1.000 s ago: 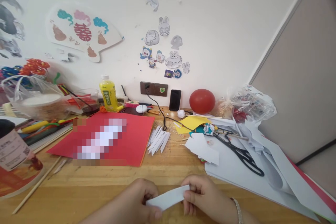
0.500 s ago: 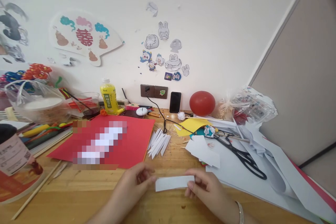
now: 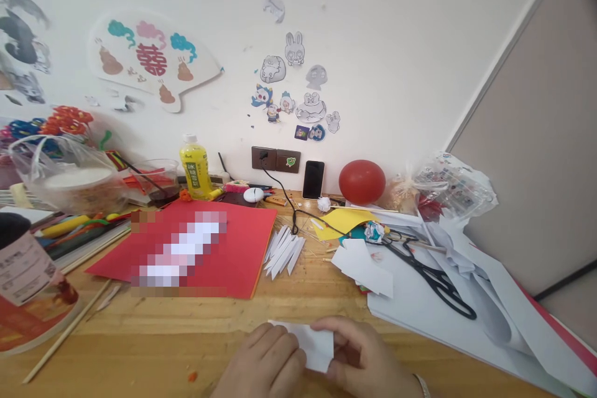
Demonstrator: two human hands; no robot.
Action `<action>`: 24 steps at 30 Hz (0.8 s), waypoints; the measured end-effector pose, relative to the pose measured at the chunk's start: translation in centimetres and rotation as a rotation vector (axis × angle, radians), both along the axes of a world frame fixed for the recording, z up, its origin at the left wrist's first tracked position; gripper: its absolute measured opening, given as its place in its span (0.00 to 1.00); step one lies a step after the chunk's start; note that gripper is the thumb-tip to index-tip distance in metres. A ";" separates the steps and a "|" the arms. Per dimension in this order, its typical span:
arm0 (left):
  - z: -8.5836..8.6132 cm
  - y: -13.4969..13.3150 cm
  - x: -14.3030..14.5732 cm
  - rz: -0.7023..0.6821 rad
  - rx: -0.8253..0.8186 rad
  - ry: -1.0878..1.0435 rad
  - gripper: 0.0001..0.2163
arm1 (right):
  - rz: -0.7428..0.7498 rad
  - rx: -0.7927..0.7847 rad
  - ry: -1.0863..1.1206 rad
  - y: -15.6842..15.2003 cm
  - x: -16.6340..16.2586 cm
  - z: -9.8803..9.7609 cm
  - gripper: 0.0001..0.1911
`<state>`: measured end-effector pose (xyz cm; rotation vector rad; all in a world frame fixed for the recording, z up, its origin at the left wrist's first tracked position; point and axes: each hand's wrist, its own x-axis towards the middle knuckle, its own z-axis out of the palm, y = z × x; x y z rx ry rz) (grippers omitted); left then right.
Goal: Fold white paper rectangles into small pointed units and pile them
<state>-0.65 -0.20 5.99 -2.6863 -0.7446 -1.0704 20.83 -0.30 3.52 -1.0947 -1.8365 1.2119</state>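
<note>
A small white paper strip (image 3: 313, 343) lies on the wooden table (image 3: 153, 336) at the near edge, folded over on itself. My left hand (image 3: 265, 364) presses down on its left part with fingers curled together. My right hand (image 3: 366, 354) pinches its right end from the side. The two hands nearly touch over the paper, and much of it is hidden under my fingers.
A red sheet (image 3: 209, 249) lies beyond, with a fan of white pointed paper pieces (image 3: 282, 250) beside it. Black scissors (image 3: 433, 277) rest on white sheets (image 3: 420, 305) at right. A yellow bottle (image 3: 194, 168), phone (image 3: 313, 179), red balloon (image 3: 361, 181) and a jar (image 3: 28, 286) stand around.
The strip was held stretched between both hands above the table. My hands have come together and lowered, and the strip now looks folded shorter under them.
</note>
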 end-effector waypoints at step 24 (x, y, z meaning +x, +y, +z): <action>-1.4 0.4 -0.9 -0.145 -0.168 0.266 0.08 | 0.326 0.730 -0.423 1.3 2.4 2.3 0.16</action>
